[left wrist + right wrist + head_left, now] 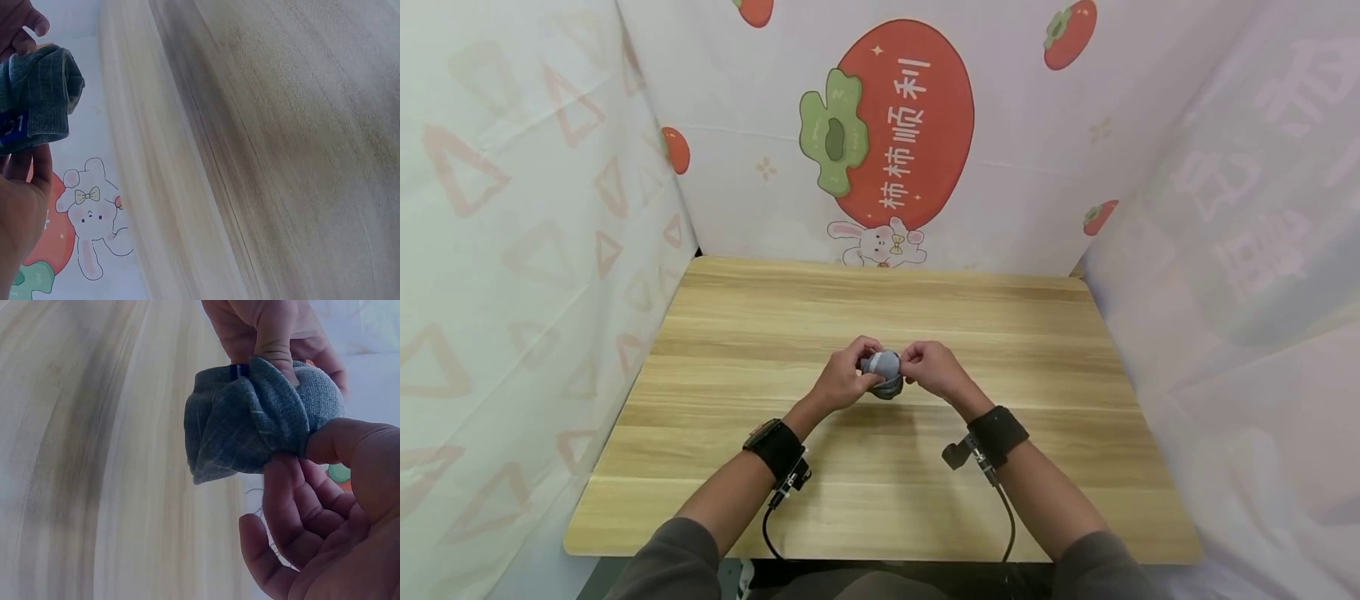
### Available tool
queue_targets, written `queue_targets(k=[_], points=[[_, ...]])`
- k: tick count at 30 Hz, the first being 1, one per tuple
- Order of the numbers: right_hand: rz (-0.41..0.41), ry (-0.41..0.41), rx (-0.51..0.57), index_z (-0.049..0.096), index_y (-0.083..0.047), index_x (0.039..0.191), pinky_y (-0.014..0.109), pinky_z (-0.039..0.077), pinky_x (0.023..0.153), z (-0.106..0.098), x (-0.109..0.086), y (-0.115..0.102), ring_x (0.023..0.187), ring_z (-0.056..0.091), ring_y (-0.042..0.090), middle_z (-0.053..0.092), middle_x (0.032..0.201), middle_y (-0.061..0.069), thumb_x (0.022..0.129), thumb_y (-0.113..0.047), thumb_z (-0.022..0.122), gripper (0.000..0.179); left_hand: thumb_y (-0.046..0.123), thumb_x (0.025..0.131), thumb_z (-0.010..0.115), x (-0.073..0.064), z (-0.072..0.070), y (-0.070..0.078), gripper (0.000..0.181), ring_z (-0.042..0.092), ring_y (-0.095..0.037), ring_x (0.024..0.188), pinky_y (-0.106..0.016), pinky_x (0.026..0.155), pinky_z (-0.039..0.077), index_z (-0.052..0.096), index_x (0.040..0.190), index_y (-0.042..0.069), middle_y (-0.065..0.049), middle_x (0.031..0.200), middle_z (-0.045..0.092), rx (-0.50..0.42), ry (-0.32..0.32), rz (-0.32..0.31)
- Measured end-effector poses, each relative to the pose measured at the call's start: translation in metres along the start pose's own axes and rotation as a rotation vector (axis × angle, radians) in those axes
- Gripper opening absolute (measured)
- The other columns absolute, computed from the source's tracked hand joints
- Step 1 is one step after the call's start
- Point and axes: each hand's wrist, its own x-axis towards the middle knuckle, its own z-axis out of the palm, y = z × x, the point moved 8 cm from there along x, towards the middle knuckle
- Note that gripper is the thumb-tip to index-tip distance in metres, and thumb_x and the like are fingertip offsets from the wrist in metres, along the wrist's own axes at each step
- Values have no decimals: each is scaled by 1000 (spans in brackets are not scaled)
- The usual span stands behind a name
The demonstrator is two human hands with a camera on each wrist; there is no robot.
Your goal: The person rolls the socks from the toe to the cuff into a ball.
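A grey-blue sock (885, 365), folded into a small bundle, is held between both hands above the middle of the table. My left hand (842, 379) grips the bundle from its left side, its thumb pressing on the cloth. From the opposite side my right hand (936, 367) pinches the fabric's edge between thumb and forefinger; its other fingers curl loosely in the right wrist view. There the bundled sock (240, 428) shows overlapping folds and a small dark blue mark. A dark blue patch with pale lettering shows on the sock (47, 94) in the left wrist view.
Under the hands lies a wood-grain table (722, 333). White printed cloth (1015, 167) hangs behind it and along both sides. Black straps (997, 435) with small cameras and cables are on both wrists.
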Motion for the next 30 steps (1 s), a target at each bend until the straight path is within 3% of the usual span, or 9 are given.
queue_targets(k=[5, 11, 23, 30], points=[[-16, 0, -20, 65, -7, 84, 25, 45, 56, -2, -1, 1, 64, 57, 13, 66, 74, 2, 78, -13, 64, 8, 4, 78, 75, 1, 2, -4, 40, 63, -17, 81, -28, 70, 51, 54, 110, 17, -9, 98, 69, -50, -8, -44], [29, -72, 77, 62, -5, 88, 28, 48, 58, 2, -5, 8, 64, 55, 13, 62, 77, 2, 79, -10, 64, 10, 2, 80, 73, 5, -2, -7, 41, 61, -19, 82, -30, 71, 50, 54, 113, 15, -12, 103, 65, -157, 8, -114], [21, -180, 174, 59, 0, 90, 29, 49, 61, 10, -11, 16, 66, 56, 9, 62, 71, -4, 79, -3, 58, 11, -4, 82, 69, 10, -1, -5, 39, 58, -17, 88, -28, 75, 49, 50, 116, 2, -22, 107, 60, -336, -33, -122], [-16, -197, 178, 57, -2, 86, 30, 49, 60, 12, -10, 17, 65, 55, 9, 60, 69, -6, 78, -3, 58, 8, -5, 84, 65, 10, 3, -4, 39, 57, -15, 95, -29, 79, 49, 47, 119, -1, -16, 112, 57, -483, -74, -158]])
